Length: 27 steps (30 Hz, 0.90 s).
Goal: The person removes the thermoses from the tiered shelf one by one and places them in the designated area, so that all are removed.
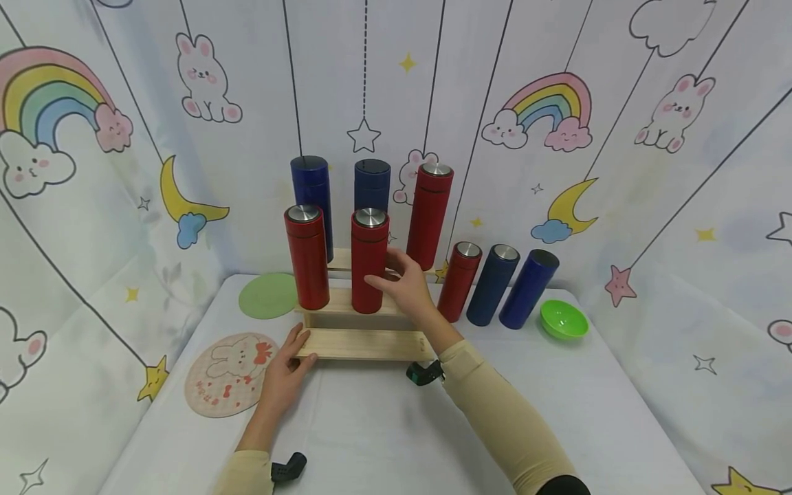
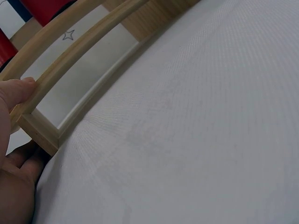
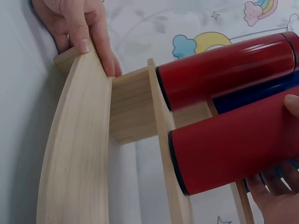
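Observation:
A tiered wooden rack (image 1: 365, 344) stands on the table, thermos flasks upright on its upper steps. My left hand (image 1: 286, 375) grips the left end of its lowest step, thumb on top in the left wrist view. On the middle step stands a red thermos flask (image 1: 368, 265) with a silver lid; my right hand (image 1: 405, 283) holds it from the right, thumb and fingers around its side. Left of it on the same step is another red flask (image 1: 307, 265). Behind, on the top step, are a blue flask (image 1: 311, 180), a dark blue flask (image 1: 372, 182) and a red flask (image 1: 430, 216).
Right of the rack stand a shorter red flask (image 1: 460, 282), a dark blue one (image 1: 492, 285) and a blue one (image 1: 529, 289), beside a green bowl (image 1: 564, 320). On the left lie a green round mat (image 1: 267, 297) and a rabbit-print mat (image 1: 225, 378). A patterned cloth hangs behind.

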Tool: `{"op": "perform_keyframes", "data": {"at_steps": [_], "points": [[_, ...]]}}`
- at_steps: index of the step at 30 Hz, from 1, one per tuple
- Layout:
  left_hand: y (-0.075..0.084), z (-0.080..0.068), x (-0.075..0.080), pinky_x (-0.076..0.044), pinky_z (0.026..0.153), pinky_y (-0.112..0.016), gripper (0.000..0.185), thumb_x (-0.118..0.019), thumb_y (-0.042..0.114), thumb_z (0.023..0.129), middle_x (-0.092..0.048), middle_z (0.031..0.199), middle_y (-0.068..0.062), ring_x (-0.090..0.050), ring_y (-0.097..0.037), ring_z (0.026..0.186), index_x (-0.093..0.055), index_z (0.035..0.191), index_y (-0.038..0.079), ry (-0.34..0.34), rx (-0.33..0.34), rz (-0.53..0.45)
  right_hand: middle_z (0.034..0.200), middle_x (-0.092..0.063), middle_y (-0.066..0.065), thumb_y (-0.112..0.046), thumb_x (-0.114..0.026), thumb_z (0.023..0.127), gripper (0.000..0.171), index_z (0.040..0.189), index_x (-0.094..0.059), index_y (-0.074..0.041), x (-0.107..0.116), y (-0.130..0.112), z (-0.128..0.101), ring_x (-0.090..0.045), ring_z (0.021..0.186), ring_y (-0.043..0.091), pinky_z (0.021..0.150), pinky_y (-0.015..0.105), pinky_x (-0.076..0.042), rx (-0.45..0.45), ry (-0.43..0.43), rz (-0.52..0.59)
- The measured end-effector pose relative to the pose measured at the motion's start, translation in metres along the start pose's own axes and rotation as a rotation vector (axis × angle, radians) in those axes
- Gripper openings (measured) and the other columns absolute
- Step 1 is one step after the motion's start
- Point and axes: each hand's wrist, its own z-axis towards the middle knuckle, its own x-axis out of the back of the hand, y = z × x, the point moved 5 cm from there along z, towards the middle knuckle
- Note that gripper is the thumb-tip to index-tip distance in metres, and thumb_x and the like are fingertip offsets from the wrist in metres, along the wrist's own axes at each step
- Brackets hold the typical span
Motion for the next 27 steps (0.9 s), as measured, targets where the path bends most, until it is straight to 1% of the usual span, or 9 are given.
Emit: {"op": "perform_keyframes", "data": {"at_steps": [5,8,12,14,16,21,27], "points": [[-0.001,0.001,0.000,-0.030,0.108,-0.003,0.059,-0.071,0.006,0.106,-0.028,0.176,-0.017,-0.027,-0.038,0.160,-0.049,0.160,-0.003,0.000,0.009,0.000,0.135,-0.071,0.005,-0.018,-0.088,0.094,0.059,0.147,-0.063,-0.013,0.000,-0.001,0.000,-0.066,0.126,0.025,0.112,0.057,-0.051,0.027,-0.002,0.030],[-0.001,0.001,-0.001,-0.030,0.108,-0.003,0.059,-0.071,0.006,0.106,-0.028,0.176,-0.017,-0.027,-0.038,0.160,-0.048,0.160,-0.003,0.001,0.010,-0.002,0.134,-0.071,0.004,-0.019,-0.089,0.093,0.059,0.146,-0.063,-0.014,0.000,0.000,-0.001,-0.067,0.125,0.024,0.111,0.054,-0.053,0.034,0.003,0.034],[-0.001,0.001,-0.001,-0.030,0.108,-0.004,0.059,-0.071,0.007,0.106,-0.028,0.176,-0.016,-0.027,-0.039,0.160,-0.049,0.160,-0.003,0.002,0.004,0.001,0.134,-0.072,0.001,-0.020,-0.090,0.092,0.061,0.148,-0.063,-0.016,0.002,0.001,-0.003,-0.068,0.124,0.022,0.108,0.046,-0.056,0.042,0.016,0.020],[-0.001,0.001,-0.001,-0.031,0.108,-0.004,0.059,-0.071,0.007,0.106,-0.028,0.176,-0.016,-0.028,-0.039,0.159,-0.049,0.160,-0.003,0.004,0.000,0.001,0.135,-0.072,0.000,-0.020,-0.089,0.093,0.062,0.149,-0.063,-0.016,0.002,0.000,-0.004,-0.068,0.124,0.021,0.107,0.045,-0.056,0.047,0.019,0.011],[-0.001,0.001,-0.001,-0.031,0.107,-0.004,0.059,-0.071,0.006,0.106,-0.028,0.176,-0.016,-0.028,-0.039,0.159,-0.049,0.159,-0.004,0.005,-0.002,0.000,0.135,-0.072,0.000,-0.020,-0.089,0.093,0.063,0.150,-0.063,-0.016,0.004,-0.001,-0.005,-0.067,0.124,0.021,0.108,0.046,-0.056,0.045,0.024,0.006],[-0.002,0.000,-0.001,-0.031,0.107,-0.004,0.059,-0.071,0.007,0.106,-0.029,0.176,-0.017,-0.028,-0.039,0.159,-0.049,0.159,-0.004,0.003,0.001,-0.007,0.136,-0.072,0.002,-0.017,-0.088,0.093,0.061,0.149,-0.063,-0.016,0.010,-0.005,-0.009,-0.067,0.125,0.023,0.109,0.052,-0.055,0.044,0.034,0.014],[-0.003,0.001,0.000,-0.031,0.107,-0.004,0.058,-0.072,0.009,0.106,-0.030,0.175,-0.018,-0.028,-0.040,0.159,-0.050,0.159,-0.003,0.007,-0.013,-0.009,0.136,-0.071,0.006,-0.015,-0.088,0.093,0.061,0.149,-0.063,-0.014,0.022,-0.009,-0.014,-0.066,0.125,0.027,0.108,0.052,-0.055,0.041,0.039,0.024]]}}
